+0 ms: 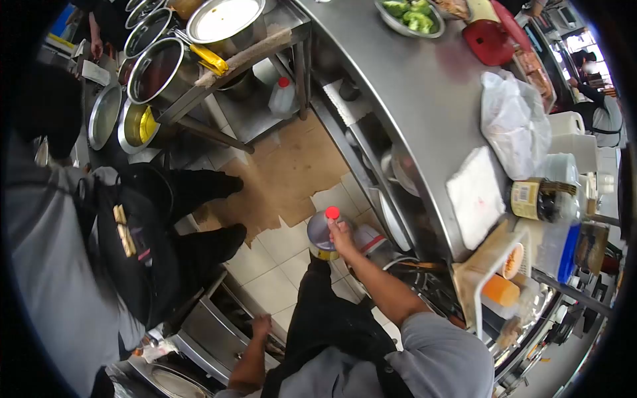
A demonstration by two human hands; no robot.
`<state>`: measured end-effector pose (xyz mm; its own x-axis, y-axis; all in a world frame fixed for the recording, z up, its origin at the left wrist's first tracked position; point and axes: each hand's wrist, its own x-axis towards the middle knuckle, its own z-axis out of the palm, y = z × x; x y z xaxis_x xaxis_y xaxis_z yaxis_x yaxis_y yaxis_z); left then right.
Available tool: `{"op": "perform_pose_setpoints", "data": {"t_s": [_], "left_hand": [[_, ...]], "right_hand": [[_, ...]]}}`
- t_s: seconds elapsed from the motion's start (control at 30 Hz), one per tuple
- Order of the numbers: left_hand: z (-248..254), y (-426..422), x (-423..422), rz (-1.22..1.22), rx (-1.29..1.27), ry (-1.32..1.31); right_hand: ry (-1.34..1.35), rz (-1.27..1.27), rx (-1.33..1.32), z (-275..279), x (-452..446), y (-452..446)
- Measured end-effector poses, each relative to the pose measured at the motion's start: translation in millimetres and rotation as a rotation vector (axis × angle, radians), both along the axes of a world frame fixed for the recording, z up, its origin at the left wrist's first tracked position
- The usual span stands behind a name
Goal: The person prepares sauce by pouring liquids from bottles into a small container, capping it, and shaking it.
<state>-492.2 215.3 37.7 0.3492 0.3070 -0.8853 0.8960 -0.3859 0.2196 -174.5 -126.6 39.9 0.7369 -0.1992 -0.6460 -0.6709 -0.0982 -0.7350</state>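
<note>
1. Right hand [341,239]: closed, fingers wrapped round the upper part of a jug [320,233], just beside its red cap [332,213]. Grip narrow. The finger pads are hidden.
2. Left hand [262,326]: lowered, fingers apparently curled, near the metal cabinet [212,331]. Degree of opening cannot be told; contact with the cabinet cannot be confirmed. No object visible in it.
3. Jug: translucent, with a yellow label low on its side. Located in front of the person's legs, over the tiled floor [265,265], beside the long steel counter [415,93]. Whether its base touches the floor cannot be determined.
4. Adjacent to the jug: a container with a red band [369,240], on the counter side.
5. Floor beyond the jug: brown covering [285,169], torn at the edge, laid over tiles.
6. Under the pot stand: a second red-capped jug [283,99], on the lower shelf.
7. Counter top: white cloth [476,197], plastic bag [514,123] and bowl of broccoli [413,18].
8. Co-worker [56,245]: at left, grey top and black apron, apart from both hands.
</note>
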Motion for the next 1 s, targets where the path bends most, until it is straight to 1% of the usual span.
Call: {"op": "perform_pose_setpoints", "data": {"t_s": [0.03,0.07,0.1,0.13,0.17,0.2,0.27,0.3,0.33,0.4,0.43,0.5,0.53,0.57,0.6,0.63,0.7,0.73,0.77,0.8,0.83,0.9,0.93,0.97,1.0], "left_hand": [[12,-5,-3,0.273,-0.017,0.112],[17,0,-10,0.314,-0.087,0.189],[17,4,-20,0.358,-0.161,0.262],[19,4,-22,0.372,-0.133,0.265],[21,2,-24,0.384,-0.107,0.264],[21,1,-24,0.396,-0.082,0.26],[-1,24,-48,0.652,-0.319,0.216],[-13,30,-56,0.779,-0.441,0.188],[-7,25,-46,0.706,-0.413,0.132],[-3,16,-44,0.603,-0.255,0.139],[-4,15,-41,0.549,-0.172,0.143],[0,17,-41,0.554,-0.165,0.195],[17,10,-31,0.536,-0.139,0.209],[23,6,-21,0.518,-0.115,0.218],[17,15,-38,0.605,-0.206,0.194],[14,13,-38,0.586,-0.167,0.159],[22,10,-44,0.545,-0.083,0.11],[26,10,-38,0.587,-0.053,0.164],[28,10,-41,0.615,-0.067,0.178],[26,11,-41,0.632,-0.088,0.191],[20,11,-35,0.64,-0.12,0.205],[-1,9,-22,0.623,-0.247,0.277],[-6,11,-15,0.599,-0.312,0.32],[-8,5,0,0.508,-0.287,0.253],[-10,-11,18,0.413,-0.267,0.19]], "right_hand": [[0.023,-0.005,-0.035,-39,10,1],[0.05,-0.008,-0.07,-69,20,2],[0.065,0.085,-0.066,-90,38,-2],[0.084,0.176,-0.061,-109,57,-7],[0.039,0.234,-0.163,-127,78,-10],[0.133,0.072,-0.018,-134,100,-12],[0.023,0.182,-0.23,-237,137,-34],[-0.017,0.173,-0.229,-243,163,-39],[-0.055,0.165,-0.226,-240,186,-42],[-0.234,0.002,-0.182,-208,218,-42],[-0.321,-0.082,-0.156,-202,233,-38],[-0.366,-0.164,-0.156,-249,255,-47],[-0.391,-0.206,-0.158,-269,267,-56],[-0.375,-0.219,-0.089,-274,283,-63],[-0.361,-0.23,-0.015,-278,300,-67],[-0.347,-0.238,0.062,-280,320,-66],[-0.127,-0.117,-0.26,-256,352,-64],[-0.144,-0.231,-0.068,-247,355,-55],[-0.117,-0.2,-0.082,-251,353,-49],[-0.075,-0.109,-0.168,-255,334,-34],[-0.014,0.002,-0.276,-266,305,-20],[0.115,0.127,-0.349,-272,213,20],[0.165,0.057,-0.261,-282,152,33],[0.216,-0.017,-0.178,-291,93,45],[0.285,0.001,-0.198,-240,55,49]]}}
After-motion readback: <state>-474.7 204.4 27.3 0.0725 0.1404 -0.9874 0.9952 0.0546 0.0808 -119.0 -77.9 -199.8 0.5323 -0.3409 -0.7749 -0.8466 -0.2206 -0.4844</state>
